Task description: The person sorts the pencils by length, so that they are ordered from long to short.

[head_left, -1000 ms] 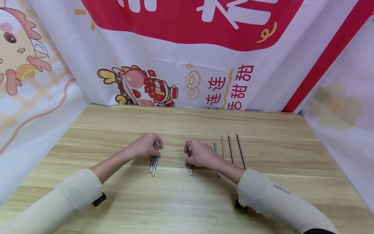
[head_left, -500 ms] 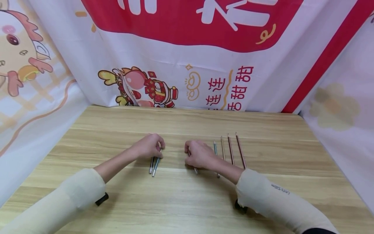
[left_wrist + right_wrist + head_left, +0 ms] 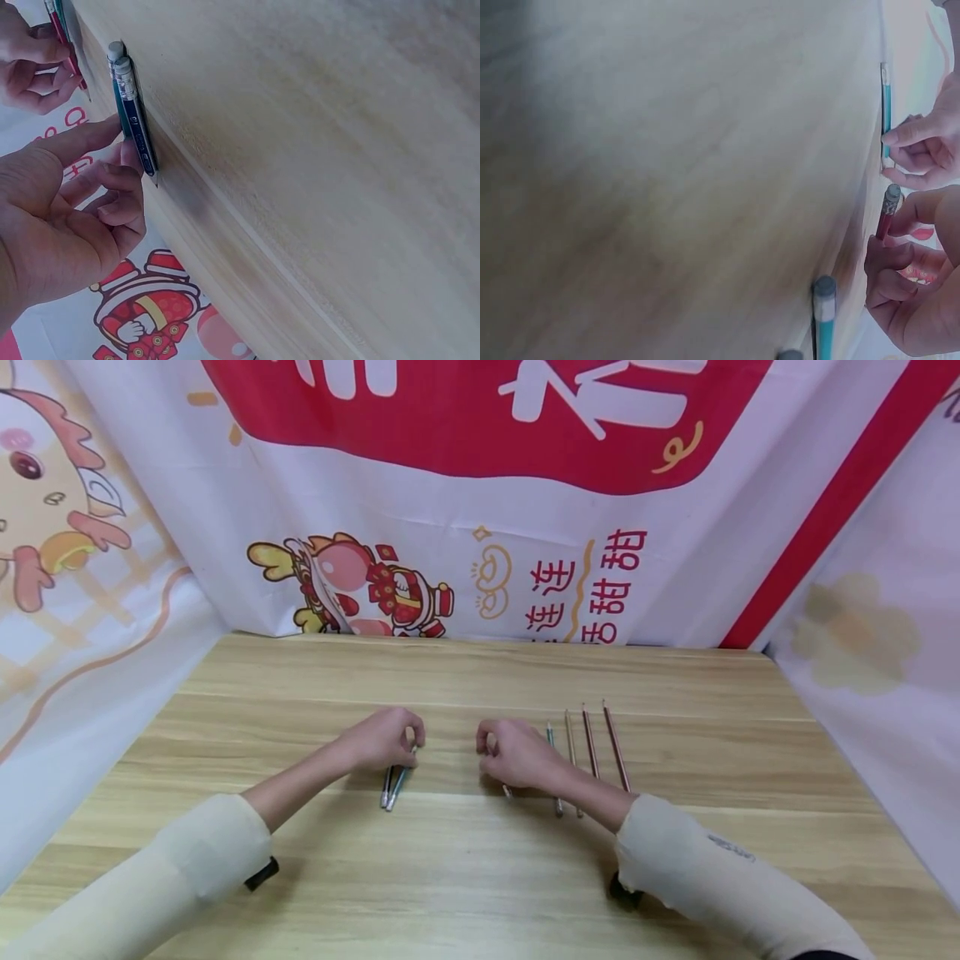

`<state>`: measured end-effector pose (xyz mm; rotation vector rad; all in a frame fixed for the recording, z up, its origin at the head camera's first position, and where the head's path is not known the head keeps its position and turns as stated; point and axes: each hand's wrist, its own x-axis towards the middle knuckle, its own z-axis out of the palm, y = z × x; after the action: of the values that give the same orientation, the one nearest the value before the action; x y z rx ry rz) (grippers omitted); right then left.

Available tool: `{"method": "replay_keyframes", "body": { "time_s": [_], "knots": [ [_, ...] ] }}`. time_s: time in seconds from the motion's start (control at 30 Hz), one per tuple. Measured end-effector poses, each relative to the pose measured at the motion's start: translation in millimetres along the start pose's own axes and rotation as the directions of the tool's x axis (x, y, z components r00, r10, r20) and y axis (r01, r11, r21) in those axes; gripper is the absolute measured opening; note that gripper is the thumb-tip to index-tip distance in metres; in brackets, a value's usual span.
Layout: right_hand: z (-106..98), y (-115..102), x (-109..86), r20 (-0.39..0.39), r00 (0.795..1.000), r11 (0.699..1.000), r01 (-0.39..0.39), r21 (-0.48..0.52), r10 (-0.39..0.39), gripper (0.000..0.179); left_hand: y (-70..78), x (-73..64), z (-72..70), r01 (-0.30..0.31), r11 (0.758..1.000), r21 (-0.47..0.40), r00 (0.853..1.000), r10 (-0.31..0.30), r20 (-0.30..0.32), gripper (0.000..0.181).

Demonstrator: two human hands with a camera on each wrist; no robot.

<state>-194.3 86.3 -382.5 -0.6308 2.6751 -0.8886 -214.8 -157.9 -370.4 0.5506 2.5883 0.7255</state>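
The right hand's (image 3: 517,752) thumb and fingers pinch a red pencil (image 3: 886,222), its eraser end poking out from the fingertips toward the person. Over the last second that end swings outward, away from the left hand (image 3: 381,740), and less of it shows beneath the palm; the pencil is being turned within the grip.

The left thumb and forefinger pinch a teal pencil (image 3: 887,106) near its far end. They shift slightly toward the right hand, so it slants more. Just beside its eraser end, on the outer side of those fingers, a dark pencil (image 3: 138,124) lies on the wooden tabletop (image 3: 450,868).

Farther out, past the right fingers, another teal pencil (image 3: 552,737), a tan pencil (image 3: 571,732) and two reddish-brown pencils stay put. By my reading, only the two pinched pencils are being adjusted.
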Motion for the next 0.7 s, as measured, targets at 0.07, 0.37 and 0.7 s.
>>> {"method": "replay_keyframes", "body": {
  "time_s": [0.07,0.37,0.7],
  "knots": [
    [-3,2,-1.9,-0.014,1.0,1.0,0.008,0.016,-0.007,0.014,0.5,0.1,0.6,-0.011,1.0,0.014,1.0,0.011,-0.007,0.013],
    [-17,11,-5.2,-0.049,0.999,0.99,0.016,0.141,-0.009,0.019,3.3,1.0,2.0,-0.011,1.0,0.029,1.0,0.012,-0.025,0.015],
    [-27,23,-9.8,-0.075,0.996,0.982,-0.032,0.187,0.047,0.019,3.3,0.3,3.9,-0.018,0.999,0.03,0.999,0.019,-0.027,0.018]
  ]
}}
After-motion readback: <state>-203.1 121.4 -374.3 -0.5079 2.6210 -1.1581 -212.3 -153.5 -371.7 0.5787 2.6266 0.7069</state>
